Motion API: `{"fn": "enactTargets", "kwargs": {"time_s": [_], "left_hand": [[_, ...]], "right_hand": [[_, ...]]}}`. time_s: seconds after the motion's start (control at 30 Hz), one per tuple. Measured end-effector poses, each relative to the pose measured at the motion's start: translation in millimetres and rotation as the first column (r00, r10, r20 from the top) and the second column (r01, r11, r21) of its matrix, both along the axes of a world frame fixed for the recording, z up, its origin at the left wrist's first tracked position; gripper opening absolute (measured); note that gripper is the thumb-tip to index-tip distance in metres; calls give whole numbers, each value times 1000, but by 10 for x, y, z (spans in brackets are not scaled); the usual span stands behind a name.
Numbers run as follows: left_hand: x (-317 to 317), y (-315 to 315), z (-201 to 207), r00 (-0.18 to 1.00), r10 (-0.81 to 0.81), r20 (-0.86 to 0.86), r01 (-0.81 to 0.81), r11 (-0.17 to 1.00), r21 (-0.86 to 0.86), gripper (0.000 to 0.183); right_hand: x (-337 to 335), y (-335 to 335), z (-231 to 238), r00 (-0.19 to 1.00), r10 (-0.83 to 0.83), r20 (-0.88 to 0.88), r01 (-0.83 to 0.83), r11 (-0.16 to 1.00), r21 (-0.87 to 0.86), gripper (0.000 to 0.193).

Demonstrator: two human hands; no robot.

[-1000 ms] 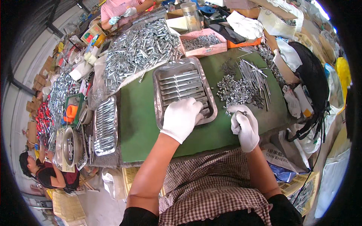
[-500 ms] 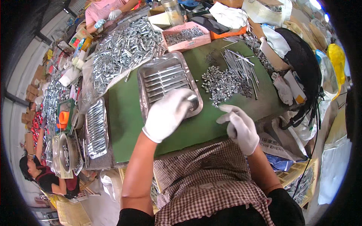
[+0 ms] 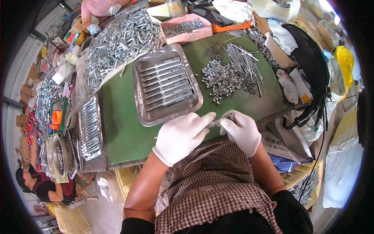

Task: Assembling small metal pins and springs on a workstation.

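Both my hands wear white knitted gloves and meet over the near edge of the green work surface. A slim silvery metal rod runs between them; its far-left tip pokes out past my left hand, which is closed round it. At the rod's other end, my right hand pinches with thumb and fingers, which hide the details there. Just beyond my left hand lies a metal tray with several similar rods in a row. Right of it sits a heap of small metal fittings.
Thin rods lie beside the fittings. A pink box of small parts and a big pile of metal tubes stand beyond. A second filled tray lies left, a black bag right. Two co-workers are farther off.
My left hand has drawn back from the tray toward the near edge with a rod. My right hand's fingers, apart before, have closed on the rod's right end.
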State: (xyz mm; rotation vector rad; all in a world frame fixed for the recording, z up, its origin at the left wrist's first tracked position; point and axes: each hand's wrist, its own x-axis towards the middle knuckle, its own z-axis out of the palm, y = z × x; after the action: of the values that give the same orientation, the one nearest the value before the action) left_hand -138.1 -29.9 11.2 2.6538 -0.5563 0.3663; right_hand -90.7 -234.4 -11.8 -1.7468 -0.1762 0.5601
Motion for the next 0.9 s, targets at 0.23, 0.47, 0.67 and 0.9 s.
{"fn": "enactTargets", "kwargs": {"time_s": [0.23,0.47,0.67,0.9], "left_hand": [[-13,-40,-120,999,49,-1,-48,994,-103,29],[-28,-90,-149,997,77,5,-76,989,-129,27],[-123,-223,-161,984,174,-34,-173,984,35,24],[-114,-315,-209,954,289,-78,-270,943,197,23]], "right_hand": [[23,-62,-157,962,26,272,-30,1000,8,14],[51,-66,-177,962,34,270,-43,999,30,15],[348,-38,-212,758,16,652,200,946,-255,12],[383,83,-202,689,252,679,250,797,-550,13]]}}
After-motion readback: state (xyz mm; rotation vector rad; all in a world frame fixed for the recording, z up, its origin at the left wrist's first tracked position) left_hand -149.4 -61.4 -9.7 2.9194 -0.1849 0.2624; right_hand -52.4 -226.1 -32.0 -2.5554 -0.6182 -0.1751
